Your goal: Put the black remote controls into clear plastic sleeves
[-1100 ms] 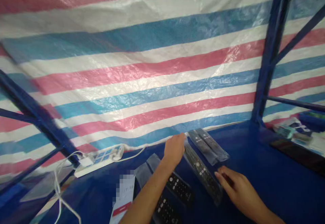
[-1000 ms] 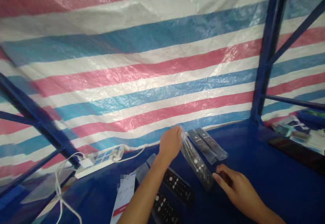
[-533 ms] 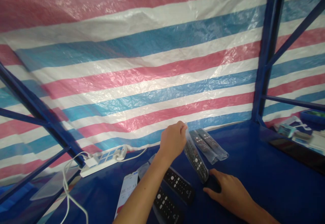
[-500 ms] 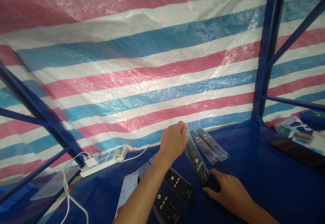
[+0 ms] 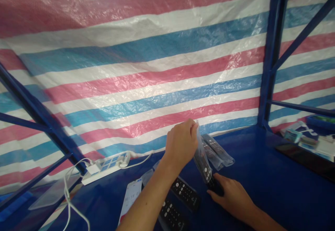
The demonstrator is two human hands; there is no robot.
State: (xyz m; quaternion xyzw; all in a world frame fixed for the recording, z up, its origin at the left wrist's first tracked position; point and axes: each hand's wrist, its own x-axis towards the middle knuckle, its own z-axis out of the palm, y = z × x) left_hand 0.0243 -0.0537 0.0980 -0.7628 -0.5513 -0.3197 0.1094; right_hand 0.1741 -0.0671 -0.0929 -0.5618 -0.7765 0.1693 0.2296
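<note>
A black remote control (image 5: 217, 185) hangs at a tilt between my hands, its upper part inside a clear plastic sleeve (image 5: 201, 154). My left hand (image 5: 182, 141) pinches the sleeve's upper end. Around the remote's lower end, which sticks out of the sleeve, my right hand (image 5: 230, 191) is closed with thumb and fingers. Two sleeved remotes (image 5: 216, 150) lie just behind. Under my left forearm are two more black remotes, one nearer (image 5: 171, 215) and one farther (image 5: 185, 192), with plastic sleeves partly hidden by the arm.
A phone (image 5: 131, 196) showing a timer lies left of my forearm on the blue tabletop (image 5: 251, 154). Behind it sits a white power strip (image 5: 104, 168) with cables. A black flat object (image 5: 303, 159) and small boxes are at right. Striped sheeting (image 5: 146, 84) hangs behind.
My right hand has closed on the remote's lower end, where its thumb and fingers were apart. My left hand rose slightly to the right, and more of the remote sticks out of the sleeve.
</note>
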